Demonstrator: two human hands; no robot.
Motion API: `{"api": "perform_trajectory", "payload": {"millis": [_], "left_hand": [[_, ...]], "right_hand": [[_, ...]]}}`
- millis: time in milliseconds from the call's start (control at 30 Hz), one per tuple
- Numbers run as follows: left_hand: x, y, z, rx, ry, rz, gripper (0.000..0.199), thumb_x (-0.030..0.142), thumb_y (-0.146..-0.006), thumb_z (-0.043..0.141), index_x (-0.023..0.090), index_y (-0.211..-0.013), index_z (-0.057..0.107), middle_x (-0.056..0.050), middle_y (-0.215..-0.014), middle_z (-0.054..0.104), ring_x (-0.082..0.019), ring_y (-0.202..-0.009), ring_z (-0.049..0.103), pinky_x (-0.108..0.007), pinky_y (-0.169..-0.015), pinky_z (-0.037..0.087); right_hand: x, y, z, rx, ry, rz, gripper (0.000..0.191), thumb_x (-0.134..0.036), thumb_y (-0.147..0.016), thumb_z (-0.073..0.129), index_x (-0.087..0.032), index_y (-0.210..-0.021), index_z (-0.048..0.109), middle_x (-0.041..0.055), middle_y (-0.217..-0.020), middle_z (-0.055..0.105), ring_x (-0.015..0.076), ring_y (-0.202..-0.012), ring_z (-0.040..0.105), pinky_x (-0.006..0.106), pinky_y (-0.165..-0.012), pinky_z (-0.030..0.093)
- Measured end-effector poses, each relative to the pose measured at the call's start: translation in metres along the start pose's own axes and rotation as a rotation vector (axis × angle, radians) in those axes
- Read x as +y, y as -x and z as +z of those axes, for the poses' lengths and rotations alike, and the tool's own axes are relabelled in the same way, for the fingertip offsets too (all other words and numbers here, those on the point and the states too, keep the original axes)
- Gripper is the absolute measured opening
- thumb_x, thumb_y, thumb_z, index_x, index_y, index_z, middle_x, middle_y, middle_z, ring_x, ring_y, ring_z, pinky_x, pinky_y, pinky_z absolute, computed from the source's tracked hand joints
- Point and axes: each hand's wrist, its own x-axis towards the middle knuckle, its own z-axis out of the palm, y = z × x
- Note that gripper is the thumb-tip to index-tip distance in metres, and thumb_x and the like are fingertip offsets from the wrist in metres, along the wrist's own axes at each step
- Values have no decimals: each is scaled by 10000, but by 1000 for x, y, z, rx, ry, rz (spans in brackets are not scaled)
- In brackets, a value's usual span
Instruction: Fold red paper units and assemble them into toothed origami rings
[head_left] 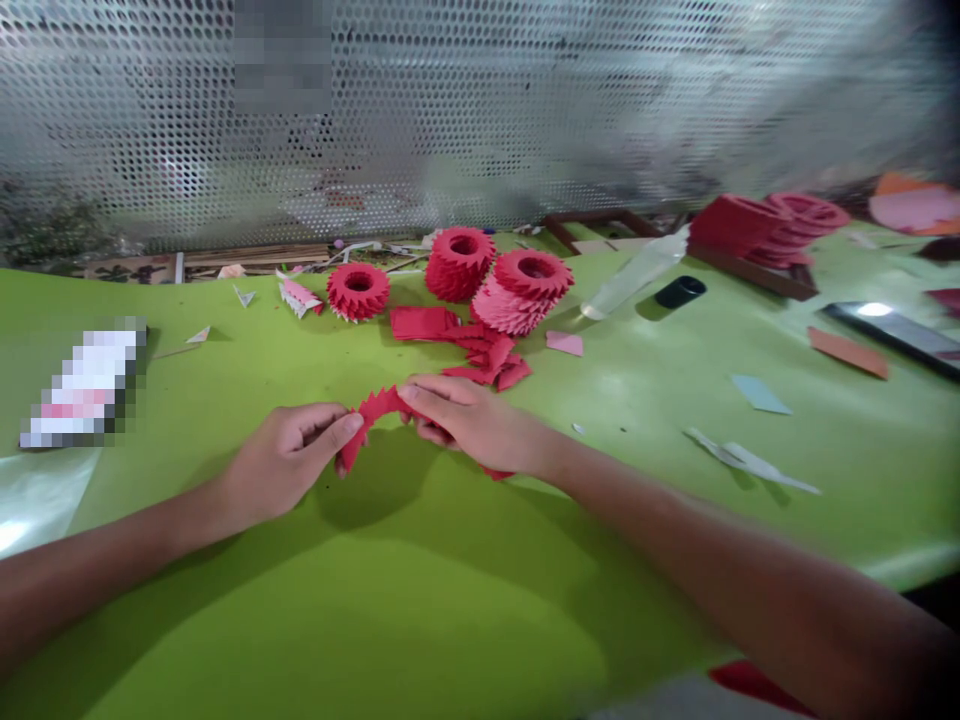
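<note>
Green table, left hand, right hand gripping red arc, probably origami

Pixelated object at far left, too blurred to identify

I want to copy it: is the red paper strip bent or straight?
Bent. The red folded-paper strip arches between the left hand and right hand.

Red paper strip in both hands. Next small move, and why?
Probably the right hand should pick one folded piece from the loose red pile and slot it onto the strip while the left hand steadies it. The strip is curved but still open, unlike the closed rings nearby, and the pile lies just beyond the hands.
</note>
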Motion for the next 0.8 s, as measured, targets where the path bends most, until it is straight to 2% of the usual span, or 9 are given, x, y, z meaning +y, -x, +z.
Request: {"api": "perform_trajectory", "payload": {"millis": [100, 200, 333, 467, 633, 800], "left_hand": [[-1, -2, -1, -30, 2, 12, 564, 670, -916, 451, 171, -776, 675, 20, -587, 514, -81, -434, 362, -196, -390, 215], [-1, -3, -1, -82, -7, 26, 548, 664, -921, 458, 169, -839, 680, 25, -604, 516, -94, -476, 410, -205, -427, 265], [2, -2, 0, -167, -70, 53, 506, 604, -957, 440, 165, -787, 625, 42, -578, 480, -91, -484, 399, -210, -445, 260], [6, -2, 0, -125, -84, 43, 506, 595, -967, 422, 162, -791, 615, 40, -576, 498, -96, -487, 417, -213, -446, 279], [6, -1, 1, -62, -94, 66, 492, 584, -977, 417, 162, -848, 635, 43, -573, 503, -106, -502, 445, -216, -462, 308], [5, 1, 2, -36, -146, 91, 467, 545, -990, 409, 166, -842, 638, 37, -563, 516, -109, -477, 458, -212, -433, 310]], "right_hand": [[-2, 2, -1, -51, 31, -3, 417, -555, -1003, 384, -197, -839, 523, -50, -630, 473, 82, -526, 408, 215, -496, 330], [-6, 4, 1, -155, 73, 3, 413, -556, -993, 416, -195, -827, 528, -46, -649, 503, 82, -539, 428, 217, -513, 345], [-9, 6, 4, -259, 56, -22, 391, -549, -987, 442, -196, -850, 540, -46, -673, 523, 85, -562, 453, 218, -528, 366], [-8, 5, -2, -255, 83, -6, 371, -547, -989, 435, -202, -918, 552, -33, -711, 576, 99, -585, 512, 225, -533, 382], [-5, 5, -4, -221, 90, -75, 371, -509, -1017, 391, -195, -862, 516, -51, -651, 496, 83, -550, 431, 229, -568, 361], [-4, 5, 2, -210, 47, -29, 362, -508, -1016, 381, -200, -866, 498, -60, -638, 464, 84, -528, 401, 235, -558, 348]]}}
